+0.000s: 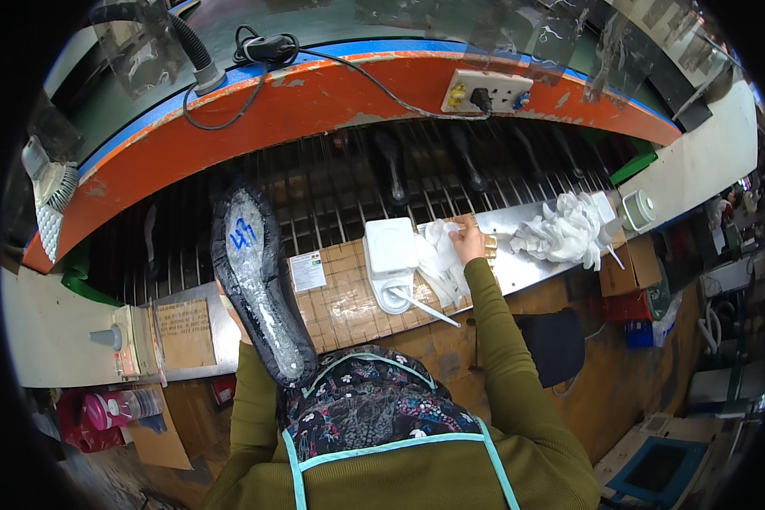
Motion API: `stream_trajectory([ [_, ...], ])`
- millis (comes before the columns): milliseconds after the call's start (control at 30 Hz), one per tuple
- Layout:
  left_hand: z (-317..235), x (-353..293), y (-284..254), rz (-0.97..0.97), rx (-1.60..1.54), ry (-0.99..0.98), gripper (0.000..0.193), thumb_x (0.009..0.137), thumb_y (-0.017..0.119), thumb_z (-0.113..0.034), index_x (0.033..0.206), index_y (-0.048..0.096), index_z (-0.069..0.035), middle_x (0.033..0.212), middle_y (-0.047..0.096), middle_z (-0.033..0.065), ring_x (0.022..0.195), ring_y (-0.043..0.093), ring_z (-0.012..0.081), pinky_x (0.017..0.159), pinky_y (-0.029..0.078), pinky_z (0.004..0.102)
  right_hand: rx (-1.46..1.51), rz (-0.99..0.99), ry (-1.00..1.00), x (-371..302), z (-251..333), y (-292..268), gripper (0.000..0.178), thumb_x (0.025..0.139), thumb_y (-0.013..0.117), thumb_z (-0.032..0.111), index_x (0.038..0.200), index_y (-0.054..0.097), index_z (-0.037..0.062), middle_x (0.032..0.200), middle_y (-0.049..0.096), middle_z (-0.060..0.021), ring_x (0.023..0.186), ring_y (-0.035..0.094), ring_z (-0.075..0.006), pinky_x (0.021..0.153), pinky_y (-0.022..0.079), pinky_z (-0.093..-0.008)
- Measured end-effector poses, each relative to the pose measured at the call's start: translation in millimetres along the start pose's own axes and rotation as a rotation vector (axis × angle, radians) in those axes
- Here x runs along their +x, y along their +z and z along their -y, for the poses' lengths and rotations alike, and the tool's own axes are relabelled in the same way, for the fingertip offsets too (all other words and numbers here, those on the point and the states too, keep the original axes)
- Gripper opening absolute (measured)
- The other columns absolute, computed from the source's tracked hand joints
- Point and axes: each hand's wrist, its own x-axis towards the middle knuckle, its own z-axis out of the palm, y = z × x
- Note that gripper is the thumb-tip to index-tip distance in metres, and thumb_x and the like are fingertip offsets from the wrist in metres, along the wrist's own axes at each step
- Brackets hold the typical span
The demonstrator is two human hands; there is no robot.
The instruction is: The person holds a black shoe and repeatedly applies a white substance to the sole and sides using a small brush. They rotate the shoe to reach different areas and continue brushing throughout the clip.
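Observation:
On the left, a black shoe upper (258, 280) is tilted with its underside up. Its pale grey bottom carries blue handwritten marks. My left hand (232, 311) is closed on its left edge, with most of the fingers hidden beneath. My right hand (467, 241) has bent fingers on a crumpled white cloth (439, 263) lying on the ledge. Just left of the cloth stands a white plastic box (390, 246). By its near side are a small white cup (391, 299) and a white-handled stick (432, 310).
A metal-rod conveyor (331, 208) with several dark shoe-shaped pieces runs under the orange machine edge (331, 93). Cardboard (331, 293) covers part of the ledge. To the right sits a pile of white cloths (561, 231). A socket strip (487, 92) and cable (365, 75) are above.

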Motion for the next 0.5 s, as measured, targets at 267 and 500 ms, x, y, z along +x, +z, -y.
stream_trajectory([
  [267, 11, -7, 92, -0.021, 0.207, 0.104, 0.087, 0.085, 0.044, -0.075, 0.139, 0.043, -0.007, 0.130, 0.054, 0.0126, 0.111, 0.056, 0.0241, 0.097, 0.048, 0.0357, 0.309, 0.167, -0.366, -91, 62, -81, 0.013, 0.081, 0.071, 0.007, 0.093, 0.072, 0.0031, 0.097, 0.072, -0.0113, 0.098, 0.067, -0.0244, 0.106, 0.038, -0.0412],
  [500, 26, 3, 148, 0.032, 0.231, -0.035, 0.091, 0.081, 0.045, -0.078, 0.135, 0.047, -0.005, 0.123, 0.058, 0.0125, 0.105, 0.060, 0.0241, 0.094, 0.050, 0.0358, 0.934, 0.667, -0.434, -180, 179, -143, 0.011, 0.077, 0.072, -0.005, 0.088, 0.070, -0.0031, 0.084, 0.071, -0.0109, 0.091, 0.068, -0.0174, 0.086, 0.055, -0.0322],
])
